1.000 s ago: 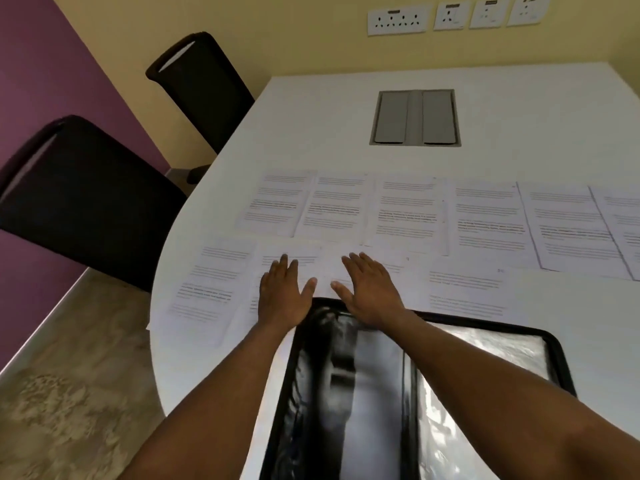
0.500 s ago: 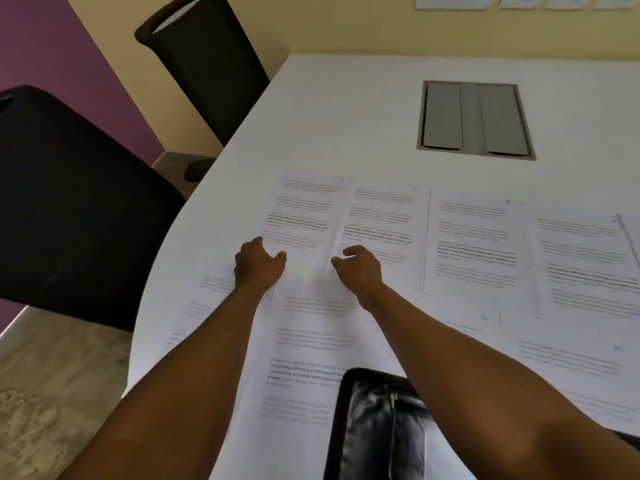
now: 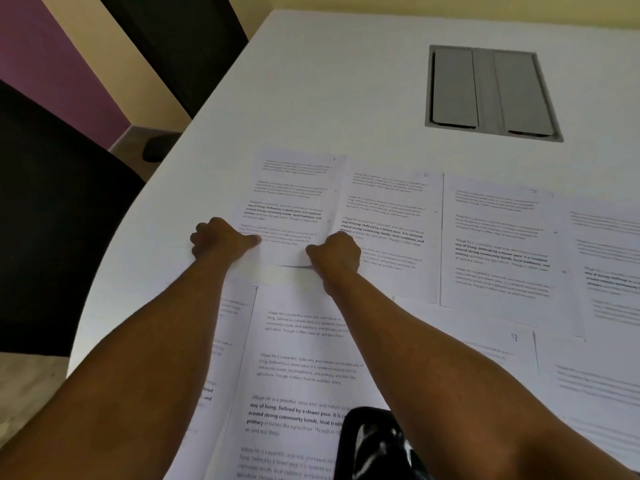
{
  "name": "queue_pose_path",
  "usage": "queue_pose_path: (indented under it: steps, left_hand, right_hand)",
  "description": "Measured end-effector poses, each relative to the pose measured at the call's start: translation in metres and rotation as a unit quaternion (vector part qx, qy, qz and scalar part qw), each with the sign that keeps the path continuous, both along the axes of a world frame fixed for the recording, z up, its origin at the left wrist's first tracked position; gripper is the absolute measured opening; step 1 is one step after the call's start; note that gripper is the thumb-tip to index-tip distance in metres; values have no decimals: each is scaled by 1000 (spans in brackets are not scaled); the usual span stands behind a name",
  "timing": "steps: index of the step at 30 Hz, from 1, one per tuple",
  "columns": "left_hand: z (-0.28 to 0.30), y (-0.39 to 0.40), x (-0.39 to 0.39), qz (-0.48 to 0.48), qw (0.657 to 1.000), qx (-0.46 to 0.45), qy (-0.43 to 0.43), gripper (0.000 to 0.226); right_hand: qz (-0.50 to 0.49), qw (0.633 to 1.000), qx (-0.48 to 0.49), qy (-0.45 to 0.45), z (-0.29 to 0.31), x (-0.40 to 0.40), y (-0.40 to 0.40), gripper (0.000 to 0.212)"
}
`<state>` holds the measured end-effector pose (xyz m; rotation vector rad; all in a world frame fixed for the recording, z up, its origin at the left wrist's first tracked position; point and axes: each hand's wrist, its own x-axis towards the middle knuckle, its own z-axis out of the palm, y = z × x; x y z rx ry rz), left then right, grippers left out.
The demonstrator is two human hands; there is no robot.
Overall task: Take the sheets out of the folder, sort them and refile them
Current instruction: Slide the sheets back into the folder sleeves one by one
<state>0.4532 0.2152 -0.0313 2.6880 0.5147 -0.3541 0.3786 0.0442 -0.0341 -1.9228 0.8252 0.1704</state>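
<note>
sorting step: left hand [image 3: 221,237] and right hand [image 3: 334,252] pinch the far-left sheet [image 3: 294,202]; next, lift it onto its pile.

2 hands [image 3: 221,237], approx 8 sheets [image 3: 294,202] (some cropped), 1 folder [image 3: 374,445], 2 chairs [image 3: 52,220]

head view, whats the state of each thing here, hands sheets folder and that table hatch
left hand: fingers curled, pinching the far-left sheet's near left edge
right hand: fingers curled, gripping the same sheet's near right corner
far-left sheet: near edge lifted off the table
other sheets: lying flat in rows, some overlapping
folder: only a corner visible, open or shut unclear
table hatch: both flaps closed
</note>
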Motion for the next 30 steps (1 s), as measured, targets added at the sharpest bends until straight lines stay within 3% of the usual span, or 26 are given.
queue_pose_path:
  steps: [1,5,13,16,20,30]
  left_hand:
    - [1,1,3,4,1000,-8,9,89]
    - [2,1,19,-2,998,-50,35,89]
    - [6,-12,3,49,969,-239,-49,67]
    - [28,-19,-23,50,944,-324,-45,65]
    - [60,-34,-74,56,901,-428,-51,25]
    - [83,-78,-256,-10,844,-535,-18,23]
  right_hand:
    - [11,1000,-13,-2,2,0,0,5]
    - [-19,999,-22,-39,4,5,-9,17]
    - [-122,977,114,-130,25,-16,-34,17]
    - [-136,965,168,-150,46,-54,-48,9]
    - [-132,957,208,-151,68,-120,-66,4]
    - [-129,962,218,-105,85,-309,-125,12]
